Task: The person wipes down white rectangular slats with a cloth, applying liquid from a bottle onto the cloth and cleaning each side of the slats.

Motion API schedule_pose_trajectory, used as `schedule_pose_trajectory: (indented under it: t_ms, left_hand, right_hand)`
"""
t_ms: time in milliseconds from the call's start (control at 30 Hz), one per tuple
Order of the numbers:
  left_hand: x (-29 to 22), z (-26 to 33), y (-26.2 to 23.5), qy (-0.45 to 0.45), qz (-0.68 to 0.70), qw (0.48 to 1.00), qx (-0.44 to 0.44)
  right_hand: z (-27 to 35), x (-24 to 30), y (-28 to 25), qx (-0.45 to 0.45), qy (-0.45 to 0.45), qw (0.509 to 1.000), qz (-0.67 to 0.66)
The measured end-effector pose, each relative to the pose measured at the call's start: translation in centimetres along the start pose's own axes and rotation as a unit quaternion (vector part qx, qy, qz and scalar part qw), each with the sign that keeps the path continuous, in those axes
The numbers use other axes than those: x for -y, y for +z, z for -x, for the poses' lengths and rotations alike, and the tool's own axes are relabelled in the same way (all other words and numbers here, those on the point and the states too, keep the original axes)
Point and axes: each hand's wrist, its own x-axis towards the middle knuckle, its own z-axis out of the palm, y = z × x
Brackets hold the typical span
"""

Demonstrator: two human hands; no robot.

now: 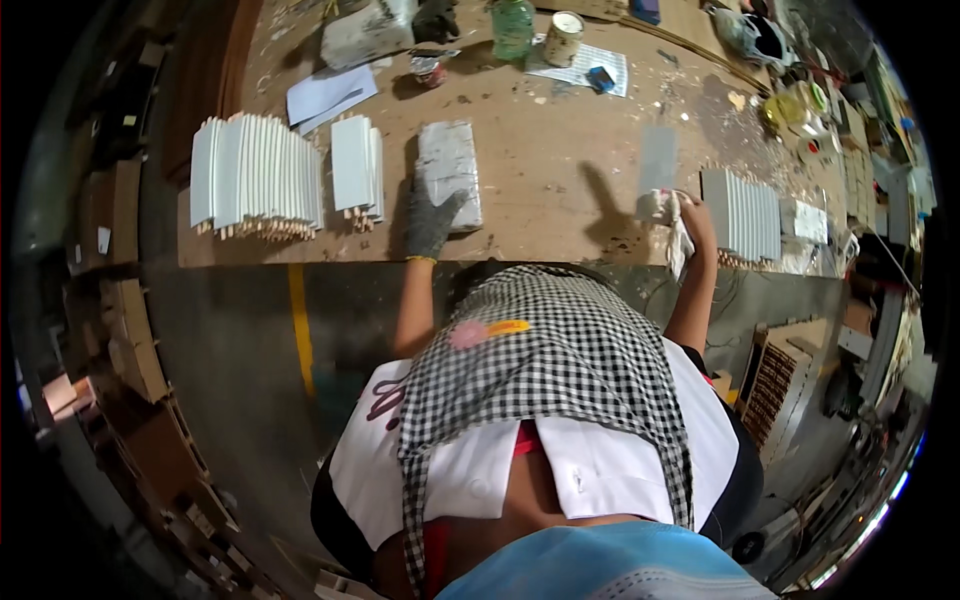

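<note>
My left hand (432,225), in a grey glove, rests at the near left corner of a white, paint-stained block (449,165). Its thumb stretches apart over the block's face; the other fingers are partly lost in dark shadow. Bare fingers of my right hand (697,222) are closed on a crumpled white cloth (680,240) that hangs toward the table's front edge. The cloth lies against the near end of a flat grey panel (658,155). Just right of that hand stands a row of grey-white panels (745,215).
At the left are a large stack of white panels (250,170) with wooden pegs and a smaller stack (356,165). Farther back lie papers (332,97), a green bottle (512,30), a white cup (564,38) and a blue piece (600,78). A yellow container (795,108) stands back right.
</note>
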Motion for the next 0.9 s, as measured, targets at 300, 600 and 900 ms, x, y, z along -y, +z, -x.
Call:
schedule_pose_trajectory:
  t_ms: [300,600,900]
  left_hand:
    - [-0.7,0.7,1.6,-0.039,-0.020,0.998,0.036]
    - [1.1,6.9,-0.3,0.035,0.205,0.977,-0.053]
    - [0.1,4.7,6.7,0.121,-0.092,0.974,-0.167]
  right_hand:
    - [-0.5,3.7,23.1,0.275,0.048,0.960,-0.022]
    - [-0.4,6.8,22.5,0.198,-0.122,0.963,0.132]
    - [-0.4,9.0,24.3,0.051,-0.528,0.841,0.105]
